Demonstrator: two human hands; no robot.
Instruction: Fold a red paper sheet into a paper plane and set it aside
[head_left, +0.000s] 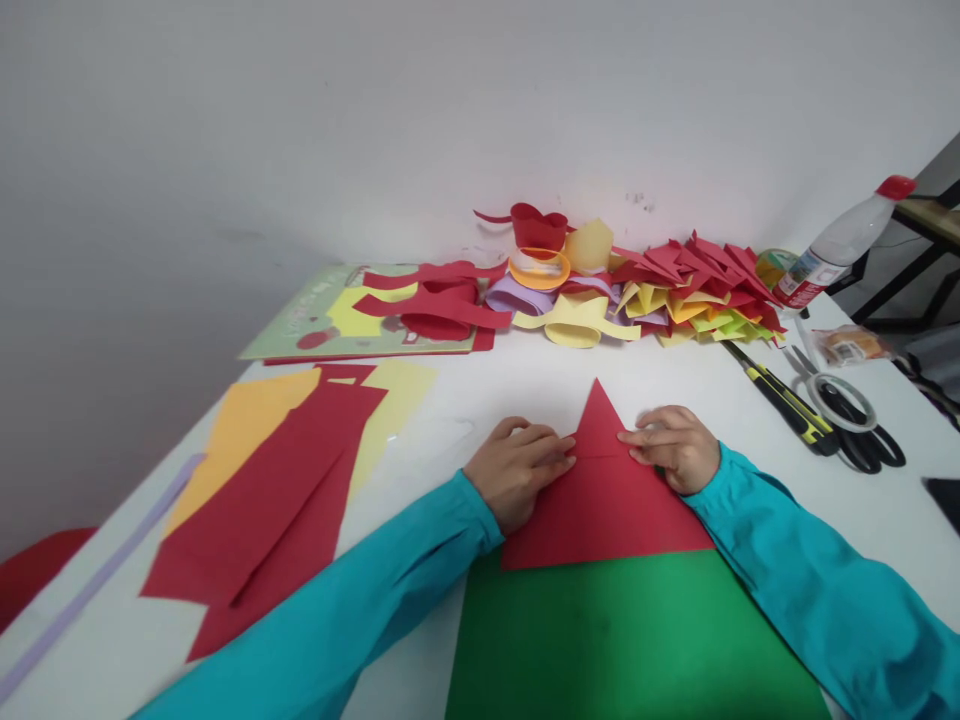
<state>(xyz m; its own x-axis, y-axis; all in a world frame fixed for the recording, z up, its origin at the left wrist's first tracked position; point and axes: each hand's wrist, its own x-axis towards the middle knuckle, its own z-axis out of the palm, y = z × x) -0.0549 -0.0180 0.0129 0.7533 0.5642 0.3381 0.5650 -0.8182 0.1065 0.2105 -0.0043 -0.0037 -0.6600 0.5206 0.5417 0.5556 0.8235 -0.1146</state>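
A red paper triangle (607, 500) lies on the white table (525, 385), its point facing away from me and its base over a green sheet (622, 640). My left hand (517, 468) presses on the triangle's left edge with fingers curled and fingertips on the paper. My right hand (675, 445) presses on the right edge, fingers bent and pointing left. The fingertips of both hands meet along a crease line across the upper part of the triangle. Both arms wear teal sleeves.
Red, orange and yellow paper scraps (277, 480) lie at the left. A heap of folded and curled paper pieces (637, 285) lines the wall. A utility knife (787, 400), scissors (855, 430), tape ring (840, 395) and a plastic bottle (840, 240) are at the right.
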